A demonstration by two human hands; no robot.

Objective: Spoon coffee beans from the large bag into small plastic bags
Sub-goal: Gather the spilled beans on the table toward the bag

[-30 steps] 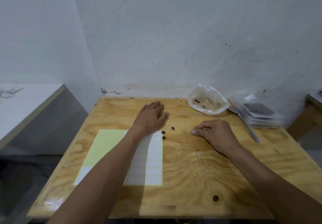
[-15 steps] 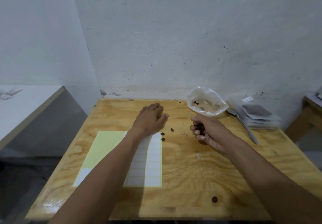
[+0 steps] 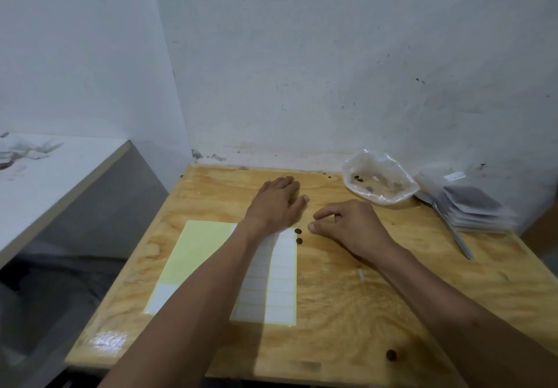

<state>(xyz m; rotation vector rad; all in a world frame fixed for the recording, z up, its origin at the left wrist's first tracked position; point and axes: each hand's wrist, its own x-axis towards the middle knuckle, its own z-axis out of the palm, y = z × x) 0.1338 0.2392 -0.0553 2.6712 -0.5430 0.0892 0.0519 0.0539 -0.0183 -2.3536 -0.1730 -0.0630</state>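
left hand (image 3: 276, 203): flat on the table (image 3: 377, 312), palm down, fingers spread, holding nothing. looks like it's just bracing while the other hand does the fiddly bit

right hand (image 3: 351, 224): hovering low just R of the two loose beans (image 3: 298, 235), thumb and index a bit apart w/ the other fingers curled. can't tell if anything's tucked in the palm. my guess is it's going for the strays by pinch, not w/ the spoon

large bag (image 3: 381, 182): clear plastic, slumped open at the back of the table near the wall, only a few beans left inside afaict. mouth faces up, so dropped beans should stay put

spoon (image 3: 450, 227): lying on the table R of the bag, handle toward the person, bowl end against the pile. nobody's touching it

small bags (image 3: 475, 206): stack of flat pouches at the far R, contents look dark. prob the filled ones, so the job seems nearly done imo

label sheet (image 3: 208, 254): yellow backing w/ white stickers, under the L forearm, beans sit right at its corner

other stray: one more bean (image 3: 391, 355) near the front edge, well apart from everything

in the way: nothing much btw right hand and the beans, only the L thumb is close by
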